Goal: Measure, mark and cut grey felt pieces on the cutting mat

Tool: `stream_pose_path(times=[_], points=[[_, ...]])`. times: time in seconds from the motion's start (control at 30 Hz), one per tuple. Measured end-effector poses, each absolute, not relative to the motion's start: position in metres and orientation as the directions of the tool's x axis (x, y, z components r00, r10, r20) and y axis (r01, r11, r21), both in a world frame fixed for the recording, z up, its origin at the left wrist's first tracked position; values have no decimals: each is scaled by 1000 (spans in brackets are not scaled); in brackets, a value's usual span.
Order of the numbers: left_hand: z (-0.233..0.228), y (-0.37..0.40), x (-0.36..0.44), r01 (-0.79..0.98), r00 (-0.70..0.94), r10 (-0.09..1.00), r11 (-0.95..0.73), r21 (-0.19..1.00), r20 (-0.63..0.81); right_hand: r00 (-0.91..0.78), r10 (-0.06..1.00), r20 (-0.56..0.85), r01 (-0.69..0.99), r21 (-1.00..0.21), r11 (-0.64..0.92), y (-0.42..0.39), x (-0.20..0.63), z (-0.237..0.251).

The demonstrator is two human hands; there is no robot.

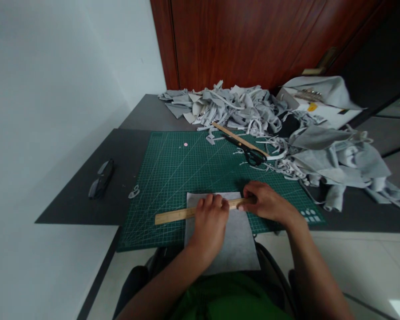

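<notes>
A pale grey fabric sheet [231, 242] lies at the near edge of the green cutting mat [173, 178], its lower half hanging past the mat and over the edge of the desk [86, 195] toward the person's lap. Across its upper part lies a wooden ruler [173, 216], running from about 9 o'clock to 3 o'clock with a slight upward tilt to the right.

The left hand [210, 222] presses down on the middle of the ruler, fingers [216, 202] curled flat over it rather than gripping. The right hand [268, 202] sits at the ruler's 3 o'clock end, fingers closed loosely around that tip, thumb underneath as far as can be seen.

The sheet looks thin, light and limp, something like felt or interfacing; it would likely slide or pucker under any sideways pull, so it seems best pinned flat from above through the ruler, or lifted by a corner. The ruler looks stiff and light, and is probably steadiest when held down at mid-length and at one end, as now.

At 12 o'clock from the hands lie black scissors [249, 153] beside a second wooden strip [236, 137], both apart from the sheet. Beyond them a heap of grey fabric scraps [233, 109] spreads toward 2 o'clock. Folded glasses [101, 180] rest on the desk at 9 o'clock, well apart from the mat's work area
</notes>
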State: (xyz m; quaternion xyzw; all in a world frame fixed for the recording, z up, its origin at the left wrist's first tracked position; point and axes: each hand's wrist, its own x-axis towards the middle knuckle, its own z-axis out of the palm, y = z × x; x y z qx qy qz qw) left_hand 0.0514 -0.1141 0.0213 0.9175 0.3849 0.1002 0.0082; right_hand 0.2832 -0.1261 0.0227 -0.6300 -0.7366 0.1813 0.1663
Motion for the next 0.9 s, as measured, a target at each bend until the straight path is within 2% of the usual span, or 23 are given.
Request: stream_pose_path(times=[0.17,0.3,0.4,0.5,0.63,0.7,0.77,0.87,0.9], points=[[16,-113,57,737,652,725,-675,37,223,-153,987,52,872,-463,159,-123,286,17],[-2,-127,69,794,576,783,-604,66,233,-144,989,38,877,-458,145,-121,286,11],[-15,-139,77,805,548,797,-584,99,254,-129,988,86,894,-421,154,-126,285,12],[-20,-146,81,776,576,776,-618,127,259,-117,977,176,887,-424,183,-131,282,28],[-24,-147,81,793,563,784,-602,97,262,-171,952,254,843,-464,274,-111,271,71],[-26,-147,80,802,550,788,-590,87,277,-262,944,202,781,-530,330,-80,266,84],[-30,-147,80,801,547,786,-592,95,288,-346,930,124,663,-669,336,-41,265,81],[-33,-148,79,797,545,783,-595,105,299,-491,863,-120,448,-884,133,10,271,53],[-33,-148,78,796,545,781,-596,105,304,-481,862,-161,368,-929,33,21,275,41]])
